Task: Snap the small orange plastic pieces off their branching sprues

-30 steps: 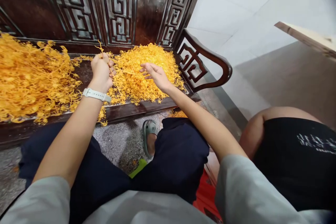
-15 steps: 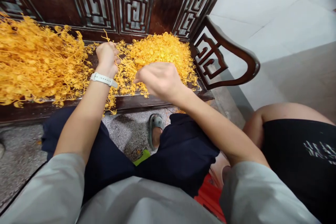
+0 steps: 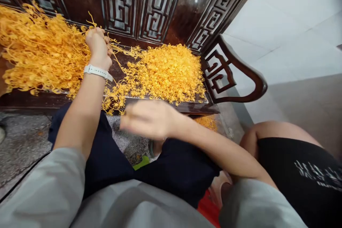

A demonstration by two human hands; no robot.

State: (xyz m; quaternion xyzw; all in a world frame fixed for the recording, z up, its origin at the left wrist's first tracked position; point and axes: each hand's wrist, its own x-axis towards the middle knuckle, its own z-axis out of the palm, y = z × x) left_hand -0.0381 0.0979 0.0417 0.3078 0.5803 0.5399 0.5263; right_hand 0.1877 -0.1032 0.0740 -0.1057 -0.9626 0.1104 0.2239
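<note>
My left hand (image 3: 97,44), with a pale watch strap on its wrist, is closed around orange-yellow plastic sprigs (image 3: 92,19). Thin stems stick out above the fist and others trail to its right. A big tangled heap of stemmed sprigs (image 3: 45,50) lies left of this hand on the dark wooden bench (image 3: 117,67). My right hand (image 3: 148,119) is in front of the bench edge, above my lap, blurred by motion. Its fingers look curled together; what they hold, if anything, is too smeared to name. Behind it sits a mound of small yellow pieces (image 3: 173,73).
The bench has a carved back (image 3: 157,10) and a curved armrest (image 3: 256,85) at the right. More yellow pieces (image 3: 207,123) lie below it. Another person's bare knee and black shorts (image 3: 291,164) are close on my right. A skin-toned patch shows at the far left edge.
My right hand has moved down and left, away from the mound to in front of the bench edge. My left hand remains closed on the sprigs, slightly farther left. The view has shifted.
</note>
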